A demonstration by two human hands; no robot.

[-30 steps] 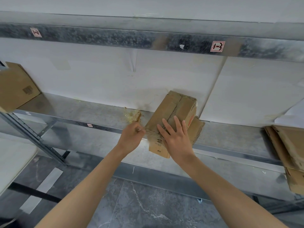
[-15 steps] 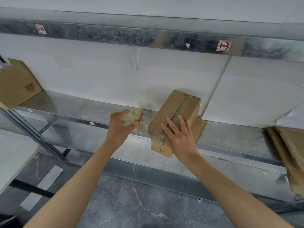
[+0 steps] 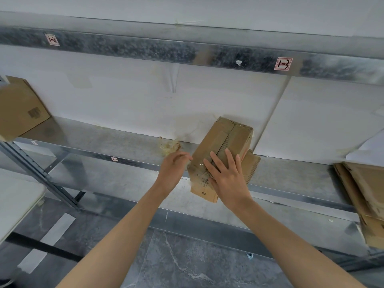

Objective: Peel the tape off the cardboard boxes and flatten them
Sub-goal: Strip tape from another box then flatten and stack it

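A small cardboard box (image 3: 226, 140) lies on the metal shelf (image 3: 108, 142), its near end hanging over the shelf's front edge. Clear tape (image 3: 200, 172) shows on that near end. My right hand (image 3: 227, 177) presses flat on the box's top, fingers spread and straight. My left hand (image 3: 173, 170) is at the box's near left corner with its fingertips against the taped edge. They are blurred, so I cannot tell whether they pinch the tape. A crumpled wad of peeled tape (image 3: 168, 146) sits on the shelf just left of the box.
Flattened cardboard (image 3: 365, 196) is stacked on the shelf at the far right. Another brown box (image 3: 18, 109) stands at the far left. An upper shelf beam (image 3: 145, 48) runs overhead. A white table edge (image 3: 16, 202) is at lower left, above grey floor.
My left hand pulled a strip away from the box, carried it to the tape wad on the shelf, and has now come back to the box's near left corner. My right hand stayed pressed on the box.
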